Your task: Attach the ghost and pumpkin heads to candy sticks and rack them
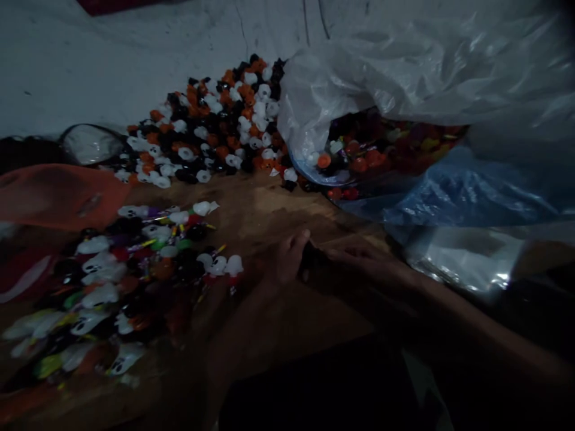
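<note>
From here, the left hand (291, 257) has its grip closed on a small, dark, indistinct piece (311, 261) above the brown wooden counter (265, 206), seemingly to steady it; the right hand (359, 256) nears it, its grip too dim to tell. The black, orange and white plastic heap (215, 126) lies far; the mixed ghost-faced pile (101, 266), left, seems kept apart to avoid mixing.

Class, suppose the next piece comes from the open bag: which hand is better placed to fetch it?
Right, probably. The right hand is nearer the bag; the left hand is nearer the left pile. Both hands seem to be at a dark piece, though.
</note>
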Action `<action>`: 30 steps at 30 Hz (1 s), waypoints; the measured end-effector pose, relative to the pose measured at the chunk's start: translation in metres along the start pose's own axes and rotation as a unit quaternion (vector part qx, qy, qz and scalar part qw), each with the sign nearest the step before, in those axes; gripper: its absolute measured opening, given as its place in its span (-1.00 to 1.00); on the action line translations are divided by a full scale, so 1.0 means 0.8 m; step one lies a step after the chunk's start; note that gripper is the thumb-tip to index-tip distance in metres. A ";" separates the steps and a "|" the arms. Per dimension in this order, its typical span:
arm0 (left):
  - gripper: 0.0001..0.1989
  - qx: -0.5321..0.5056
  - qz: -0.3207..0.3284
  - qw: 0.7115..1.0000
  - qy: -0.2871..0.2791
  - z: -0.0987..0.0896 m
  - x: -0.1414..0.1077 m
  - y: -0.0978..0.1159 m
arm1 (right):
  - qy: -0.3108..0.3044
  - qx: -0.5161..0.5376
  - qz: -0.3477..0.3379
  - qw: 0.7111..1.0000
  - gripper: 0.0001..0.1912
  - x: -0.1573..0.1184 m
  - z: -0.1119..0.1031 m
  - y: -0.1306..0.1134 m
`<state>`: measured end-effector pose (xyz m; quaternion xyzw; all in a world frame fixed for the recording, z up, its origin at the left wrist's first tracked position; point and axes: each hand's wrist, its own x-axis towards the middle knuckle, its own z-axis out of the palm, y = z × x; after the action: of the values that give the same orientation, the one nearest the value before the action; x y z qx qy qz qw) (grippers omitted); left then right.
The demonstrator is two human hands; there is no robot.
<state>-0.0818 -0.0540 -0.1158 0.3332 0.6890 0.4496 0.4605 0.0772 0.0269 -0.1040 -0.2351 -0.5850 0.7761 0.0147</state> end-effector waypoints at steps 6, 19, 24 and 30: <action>-0.61 -0.085 -0.033 0.996 -0.014 -0.014 -0.003 0.008 | 0.110 -0.117 -0.058 0.985 -0.72 -0.001 -0.001 0.006; -0.61 -0.034 0.009 0.999 -0.013 -0.029 -0.004 0.007 | 0.244 -0.209 -0.177 0.930 -0.81 0.000 0.015 0.024; -0.69 0.006 0.086 0.992 -0.091 -0.033 -0.013 0.013 | 0.296 -0.174 -0.195 0.919 -0.84 0.004 0.015 0.023; -0.63 0.255 0.223 0.940 -0.037 -0.033 -0.018 0.020 | 0.280 -0.257 -0.200 0.903 -0.83 -0.006 0.020 0.021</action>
<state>-0.1009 -0.0687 -0.0918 0.6012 0.6711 0.3376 0.2726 0.0795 0.0054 -0.1143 -0.3168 -0.7704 0.4819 0.2720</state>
